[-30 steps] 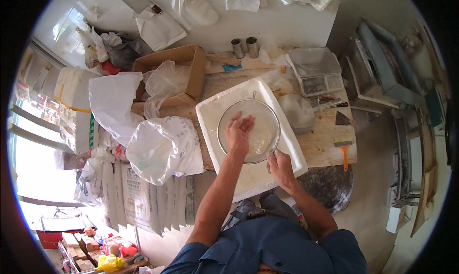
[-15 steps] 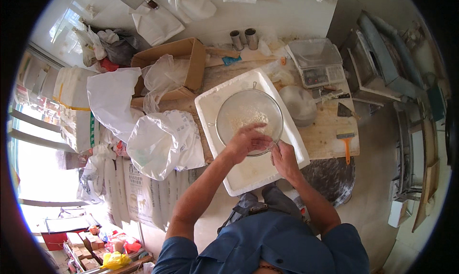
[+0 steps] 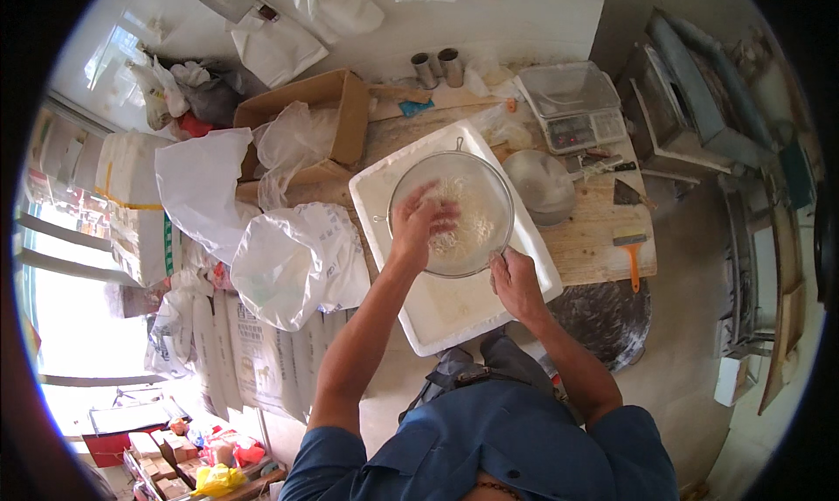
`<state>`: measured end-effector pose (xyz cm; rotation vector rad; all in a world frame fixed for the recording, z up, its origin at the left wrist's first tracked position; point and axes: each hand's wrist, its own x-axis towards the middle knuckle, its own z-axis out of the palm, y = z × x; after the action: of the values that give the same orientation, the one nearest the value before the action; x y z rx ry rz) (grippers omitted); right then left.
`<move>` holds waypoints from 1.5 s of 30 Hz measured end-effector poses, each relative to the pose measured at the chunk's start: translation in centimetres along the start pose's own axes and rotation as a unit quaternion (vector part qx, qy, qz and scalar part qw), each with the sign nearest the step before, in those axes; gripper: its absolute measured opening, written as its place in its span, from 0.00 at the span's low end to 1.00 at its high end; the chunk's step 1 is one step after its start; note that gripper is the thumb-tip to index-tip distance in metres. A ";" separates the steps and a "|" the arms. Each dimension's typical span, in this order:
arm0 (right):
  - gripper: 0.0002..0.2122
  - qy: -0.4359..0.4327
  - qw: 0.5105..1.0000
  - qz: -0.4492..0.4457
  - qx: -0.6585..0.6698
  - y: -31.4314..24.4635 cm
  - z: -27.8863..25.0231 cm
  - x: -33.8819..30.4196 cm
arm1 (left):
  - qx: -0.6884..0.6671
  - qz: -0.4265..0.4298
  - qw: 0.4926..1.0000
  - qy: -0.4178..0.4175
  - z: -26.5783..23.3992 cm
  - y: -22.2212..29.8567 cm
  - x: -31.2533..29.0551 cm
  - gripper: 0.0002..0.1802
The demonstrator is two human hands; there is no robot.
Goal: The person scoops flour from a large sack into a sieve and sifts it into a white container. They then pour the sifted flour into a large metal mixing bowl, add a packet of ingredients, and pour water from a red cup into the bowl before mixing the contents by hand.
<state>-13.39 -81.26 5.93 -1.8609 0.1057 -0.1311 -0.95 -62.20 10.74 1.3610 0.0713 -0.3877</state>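
A round wire-mesh sieve (image 3: 485, 179) with a metal rim is held over a white foam box (image 3: 516, 295). Pale, crumbly bits (image 3: 463, 226) lie in the sieve's mesh. My right hand (image 3: 517, 282) is closed around the handle at the sieve's near right edge. Over the left part of the mesh is my left hand (image 3: 421, 221), its fingers apart and a little blurred, among the pale bits. It grips nothing that I can see. A thin layer of pale stuff covers the box's floor under the sieve.
Left of the box are an open white sack (image 3: 280, 269) and a cardboard box (image 3: 350, 121) with clear plastic. On the wooden table to the right lie a round pan (image 3: 539, 186), a scale (image 3: 572, 107) and an orange-handled scraper (image 3: 633, 260). Two metal cans (image 3: 450, 67) stand behind.
My left hand has moved from the sieve's near edge to its left side, and its fingers have spread. The pale bits are more spread out. My right hand still holds the handle.
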 end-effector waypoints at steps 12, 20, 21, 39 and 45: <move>0.15 -0.042 0.999 -0.001 -0.001 0.5 1.6 -0.2 | 0.069 -0.041 0.993 -0.083 0.4 1.6 2.1 0.19; 0.16 -0.038 0.995 0.000 -0.090 1.8 0.2 1.2 | 0.122 0.029 0.986 -0.109 -1.8 9.9 -4.2 0.19; 0.16 -0.034 0.992 -0.026 -0.119 1.9 0.3 1.1 | 0.123 0.035 0.988 -0.089 -2.2 10.3 -5.2 0.19; 0.17 -0.035 0.980 -0.100 -0.167 1.9 -1.1 0.4 | 0.758 0.231 0.600 -0.110 0.9 -2.6 -5.5 0.34; 0.17 -0.063 0.986 -0.056 -0.146 2.9 -1.8 0.0 | 0.715 0.271 0.627 -0.151 -1.6 -4.8 -1.9 0.13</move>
<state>-13.64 -83.79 3.71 -2.1636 -0.0719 -0.0771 -3.97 -60.96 6.45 2.7375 -1.1659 -0.0700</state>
